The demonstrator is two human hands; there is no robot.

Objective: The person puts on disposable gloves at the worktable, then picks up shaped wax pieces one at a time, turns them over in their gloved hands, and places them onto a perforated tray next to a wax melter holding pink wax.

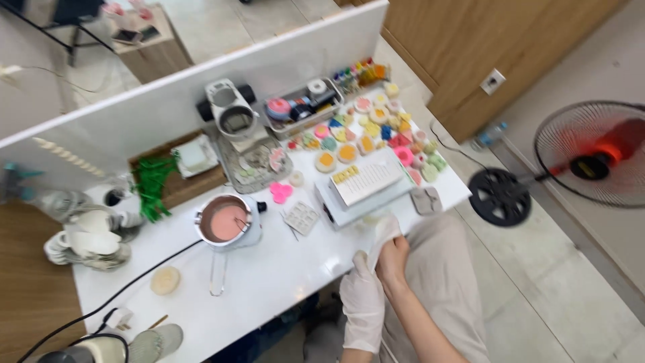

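Gloved left hand (363, 299) pinches glove (384, 232) half-on bare right hand (393, 259); hard tugging could tear it.

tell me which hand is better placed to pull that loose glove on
Right. The bare right hand grips the loose white glove at the table edge; the left hand is already gloved.
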